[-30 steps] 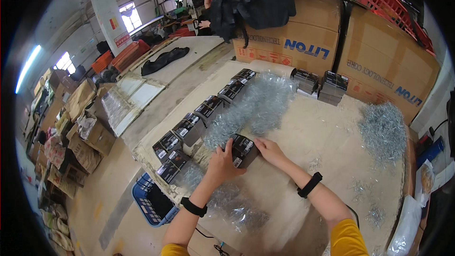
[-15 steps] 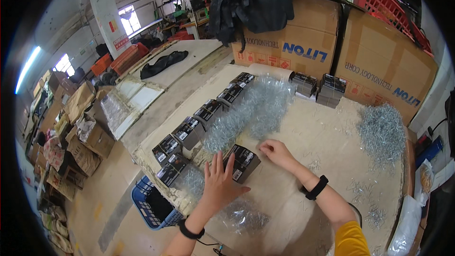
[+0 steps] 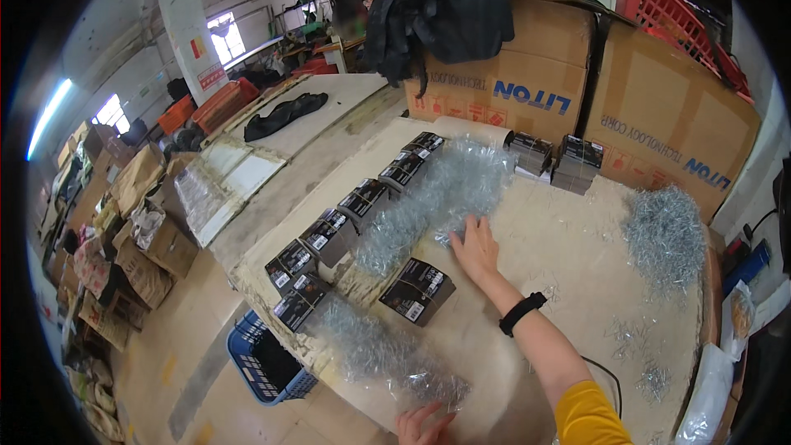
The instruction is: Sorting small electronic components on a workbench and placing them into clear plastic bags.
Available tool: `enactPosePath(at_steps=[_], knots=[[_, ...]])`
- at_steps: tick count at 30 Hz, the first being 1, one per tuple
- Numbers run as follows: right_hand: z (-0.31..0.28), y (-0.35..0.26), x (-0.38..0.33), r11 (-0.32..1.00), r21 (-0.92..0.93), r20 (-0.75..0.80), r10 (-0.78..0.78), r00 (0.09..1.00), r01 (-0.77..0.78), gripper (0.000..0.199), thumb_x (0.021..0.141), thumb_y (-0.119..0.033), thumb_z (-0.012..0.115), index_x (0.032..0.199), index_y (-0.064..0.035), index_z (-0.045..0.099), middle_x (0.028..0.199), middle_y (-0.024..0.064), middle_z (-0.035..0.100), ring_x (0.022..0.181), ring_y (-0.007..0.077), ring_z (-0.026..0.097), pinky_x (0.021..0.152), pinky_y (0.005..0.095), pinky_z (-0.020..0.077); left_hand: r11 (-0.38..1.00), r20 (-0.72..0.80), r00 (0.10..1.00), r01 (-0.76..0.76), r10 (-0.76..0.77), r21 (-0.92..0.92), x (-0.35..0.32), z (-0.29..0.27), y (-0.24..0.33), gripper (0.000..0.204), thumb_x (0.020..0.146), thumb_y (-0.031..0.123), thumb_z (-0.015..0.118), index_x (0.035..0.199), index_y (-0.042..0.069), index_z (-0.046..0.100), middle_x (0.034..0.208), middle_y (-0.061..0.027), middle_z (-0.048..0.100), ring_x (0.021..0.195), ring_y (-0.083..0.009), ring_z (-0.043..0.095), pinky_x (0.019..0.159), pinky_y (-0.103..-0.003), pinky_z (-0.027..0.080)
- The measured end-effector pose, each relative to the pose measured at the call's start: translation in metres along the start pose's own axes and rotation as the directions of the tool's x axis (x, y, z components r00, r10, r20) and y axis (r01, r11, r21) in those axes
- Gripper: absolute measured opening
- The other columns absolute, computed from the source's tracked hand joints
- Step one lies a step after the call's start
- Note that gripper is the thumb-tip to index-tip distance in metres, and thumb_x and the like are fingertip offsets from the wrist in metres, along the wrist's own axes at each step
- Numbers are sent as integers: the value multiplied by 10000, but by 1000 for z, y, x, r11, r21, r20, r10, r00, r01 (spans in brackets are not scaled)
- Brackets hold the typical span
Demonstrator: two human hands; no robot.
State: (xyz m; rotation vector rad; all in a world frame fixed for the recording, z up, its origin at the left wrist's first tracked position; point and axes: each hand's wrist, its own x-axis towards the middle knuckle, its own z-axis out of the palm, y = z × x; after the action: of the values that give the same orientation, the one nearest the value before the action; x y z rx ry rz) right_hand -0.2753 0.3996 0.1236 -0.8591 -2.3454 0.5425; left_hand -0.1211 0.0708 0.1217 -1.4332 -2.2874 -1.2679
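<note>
- The landmark here is the single black box (image 3: 418, 290) lying flat on the worktable (image 3: 577, 222), tilted a little, bound with thin bands and touched by neither hand.
- The right hand (image 3: 475, 247) lies just beyond that box, palm down, fingers spread and flat on the tabletop at the near edge of the long heap of clear plastic packets (image 3: 437, 198). It pinches nothing.
- The left hand (image 3: 422, 426) shows only as fingertips at the lower rim, well nearer the person than the box, touching the near edge of a second spread of clear packets (image 3: 387, 350). Its fingers look loosely parted; whether it holds anything I cannot tell.
- To the left of the box and running away from the person, a row of similar banded black boxes (image 3: 362, 198) lines the table edge. As a judgement, these count as finished pieces, and the lone box looks like the latest one, not yet added to the row.
- Far beyond the box, two short stacks of dark boxes (image 3: 560, 161) stand against the cardboard cartons (image 3: 659, 115).
- To the right of the box, well apart, sits a heap of small metal parts (image 3: 667, 235).
- Judged from the large packet heaps, much material remains and the work is partway through.
</note>
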Motion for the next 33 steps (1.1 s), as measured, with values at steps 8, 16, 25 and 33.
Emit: enactPosePath(at_steps=[8, 16, 25, 33], knots=[[-28, -21, -8, 980, 11, 43, 199, 979, -200, 836, 693, -438, 754, 1316, -53, 352, 1283, 231, 405, 1222, 388, 394, 950, 582, 345, 997, -62, 998, 4, 1, 72, -13, 13, -12, 354, 714, -26, 593, 1051, 68, 642, 1153, -182, 563, 1047, -369, 531, 887, -473, 424], [-4, 4, 1, 984, 157, 195, 48, 980, -79, 1280, 634, -558, 770, 1472, -65, -63, 1482, 342, 92, 1408, 411, 120, 1089, 605, 118, 1000, -31, 999, 13, -12, 28, -4, 15, -8, 358, 714, -39, 595, 1061, 39, 628, 1164, -187, 553, 1062, -365, 531, 915, -478, 412], [-157, 179, 24, 932, -253, -159, 225, 961, -260, 805, 717, -426, 715, 1387, -112, 399, 1450, 207, 333, 1348, 367, 296, 1119, 490, 190, 995, -124, 992, 6, 6, 95, -9, 19, -7, 381, 688, -47, 588, 1057, 38, 634, 1149, -194, 559, 1049, -362, 537, 883, -461, 423], [-245, 388, -56, 747, -585, -162, 273, 948, -315, 339, 788, -241, 664, 1083, -119, 550, 1100, 138, 516, 1090, 375, 476, 841, 537, 442, 997, -123, 992, 2, 7, 74, -14, 18, -9, 346, 671, -14, 616, 1014, 34, 638, 1125, -212, 557, 1017, -386, 530, 858, -479, 430]])
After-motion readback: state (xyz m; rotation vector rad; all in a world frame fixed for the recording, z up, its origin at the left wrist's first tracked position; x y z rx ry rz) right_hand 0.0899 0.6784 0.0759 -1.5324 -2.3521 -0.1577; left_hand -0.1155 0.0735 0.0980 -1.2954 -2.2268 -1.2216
